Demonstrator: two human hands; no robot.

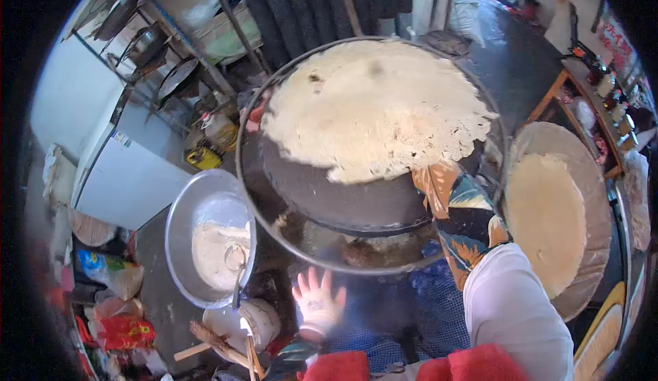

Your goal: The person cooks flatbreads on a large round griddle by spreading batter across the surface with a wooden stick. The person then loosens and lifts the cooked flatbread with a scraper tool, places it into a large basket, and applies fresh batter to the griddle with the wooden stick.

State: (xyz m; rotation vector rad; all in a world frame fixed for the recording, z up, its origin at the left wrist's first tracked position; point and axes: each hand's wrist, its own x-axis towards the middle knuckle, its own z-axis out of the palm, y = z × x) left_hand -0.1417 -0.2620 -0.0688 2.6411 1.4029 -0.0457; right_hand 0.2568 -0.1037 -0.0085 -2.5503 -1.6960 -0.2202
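Observation:
A large thin pancake [373,106] covers the far part of a round black griddle [329,199], with the near part of the plate bare. Its near edge is ragged and marked by small holes and brown spots. My right arm, in a patterned sleeve [469,220], reaches over the griddle to this edge. The right hand itself does not show clearly, so its grip cannot be made out. Held up in front of the griddle's near rim, my left hand [319,302] has spread fingers and holds nothing.
At left stands a metal basin [175,244] containing pale batter and a ladle [235,261]. Below it is a white bucket [267,319] with wooden sticks nearby. A lined round tray [593,244] at right holds another pancake [545,223]. A metal ring [241,175] surrounds the griddle.

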